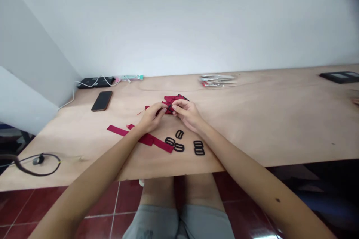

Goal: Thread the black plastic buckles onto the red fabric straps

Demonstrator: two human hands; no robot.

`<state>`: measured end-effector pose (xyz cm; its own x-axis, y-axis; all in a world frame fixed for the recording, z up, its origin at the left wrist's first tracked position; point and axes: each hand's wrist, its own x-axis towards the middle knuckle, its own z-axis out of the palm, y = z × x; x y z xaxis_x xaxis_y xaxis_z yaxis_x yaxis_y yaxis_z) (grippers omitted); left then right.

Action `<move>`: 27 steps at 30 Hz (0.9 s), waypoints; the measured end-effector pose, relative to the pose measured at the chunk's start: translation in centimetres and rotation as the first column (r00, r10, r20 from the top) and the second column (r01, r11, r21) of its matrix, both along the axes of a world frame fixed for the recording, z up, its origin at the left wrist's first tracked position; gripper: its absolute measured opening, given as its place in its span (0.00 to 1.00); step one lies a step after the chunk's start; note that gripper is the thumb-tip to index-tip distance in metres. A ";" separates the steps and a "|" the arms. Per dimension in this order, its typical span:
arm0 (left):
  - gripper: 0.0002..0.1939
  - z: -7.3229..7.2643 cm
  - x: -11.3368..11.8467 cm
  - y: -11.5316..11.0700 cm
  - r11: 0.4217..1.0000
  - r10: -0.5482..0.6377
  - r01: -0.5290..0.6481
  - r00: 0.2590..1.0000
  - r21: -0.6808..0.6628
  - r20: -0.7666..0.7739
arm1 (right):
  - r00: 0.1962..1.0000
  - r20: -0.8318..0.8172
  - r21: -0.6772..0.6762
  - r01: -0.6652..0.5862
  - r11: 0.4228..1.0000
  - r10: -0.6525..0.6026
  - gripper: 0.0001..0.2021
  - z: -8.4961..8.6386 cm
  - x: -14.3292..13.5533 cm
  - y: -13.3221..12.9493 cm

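Observation:
Both of my hands meet over the table, fingertips almost touching. With its thumb and fingers, my left hand (152, 118) pinches a dark red fabric strap (164, 107). Closed on a small black slider buckle (169, 108) at the strap's end, my right hand (188, 113) partly covers it; whether the strap is threaded through cannot be seen. Just behind the fingers lies a bunched red strap pile (175, 98) with black buckles on it. Loose red strips (159, 143) rest nearer me, below my left wrist. Several black slider buckles (199, 148) lie between my forearms.
At the back left are a phone (102, 101), a black box (95, 82) with a white cable, and a teal packet (134, 77). Plastic packets (217, 80) lie by the wall. A black cable (36, 173) loops front left; a black device (340, 77) is far right.

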<state>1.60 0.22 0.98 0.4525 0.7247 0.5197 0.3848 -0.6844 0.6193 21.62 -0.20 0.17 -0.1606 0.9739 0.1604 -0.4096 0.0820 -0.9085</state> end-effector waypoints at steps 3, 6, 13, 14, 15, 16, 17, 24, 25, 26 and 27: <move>0.12 0.0 0.2 -0.1 0.999 -0.032 0.032 0.999 0.002 0.033 | 0.998 -0.047 -0.033 -0.053 0.998 0.051 0.17 -0.1 0.0 -0.3; 0.12 -0.3 0.1 0.0 1.000 0.019 -0.019 0.999 -0.004 0.038 | 0.993 -0.112 -0.071 -0.042 0.997 0.033 0.17 0.0 0.3 -0.2; 0.13 -0.4 0.0 0.2 0.998 0.051 -0.050 0.998 -0.024 0.027 | 0.993 -0.116 -0.095 -0.022 0.995 0.011 0.18 -0.2 0.6 0.0; 0.13 -0.4 0.1 0.1 0.999 0.038 -0.037 0.999 -0.026 0.022 | 0.994 -0.108 -0.088 -0.038 0.995 0.029 0.17 -0.4 0.5 0.0; 0.13 -0.3 0.1 0.1 0.999 0.027 -0.027 0.999 -0.027 0.019 | 0.994 -0.101 -0.081 -0.058 0.995 0.049 0.17 -0.5 0.4 0.0; 0.13 -0.3 0.2 0.0 0.999 0.021 -0.021 1.000 -0.025 0.018 | 0.993 -0.093 -0.077 -0.076 0.994 0.068 0.17 -0.6 0.3 0.0; 0.13 -0.3 0.2 0.0 1.000 0.021 -0.020 1.000 -0.021 0.020 | 0.993 -0.085 -0.075 -0.090 0.993 0.084 0.17 -0.7 0.3 0.0; 0.13 -0.6 0.3 0.1 0.996 0.069 -0.065 0.995 -0.065 0.069 | 0.996 -0.063 -0.069 -0.075 0.995 0.071 0.19 -0.7 0.3 0.1; 0.13 -0.6 0.4 0.1 0.995 0.072 -0.066 0.994 -0.076 0.077 | 0.997 -0.051 -0.056 -0.064 0.996 0.061 0.19 -0.7 0.3 0.1; 0.13 -0.7 0.4 0.1 0.994 0.079 -0.072 0.994 -0.082 0.082 | 0.999 -0.027 -0.036 -0.040 0.999 0.039 0.19 -0.8 0.3 0.1; 0.13 -0.7 0.5 0.1 0.993 0.090 -0.083 0.992 -0.084 0.083 | 1.000 0.011 -0.007 -0.005 1.000 0.005 0.19 -0.8 0.2 0.2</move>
<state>2.10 0.33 0.32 0.3424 0.8002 0.4924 0.3828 -0.5974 0.7047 21.85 -0.03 -0.64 -0.1669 0.9742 0.1521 -0.4003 0.0740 -0.9134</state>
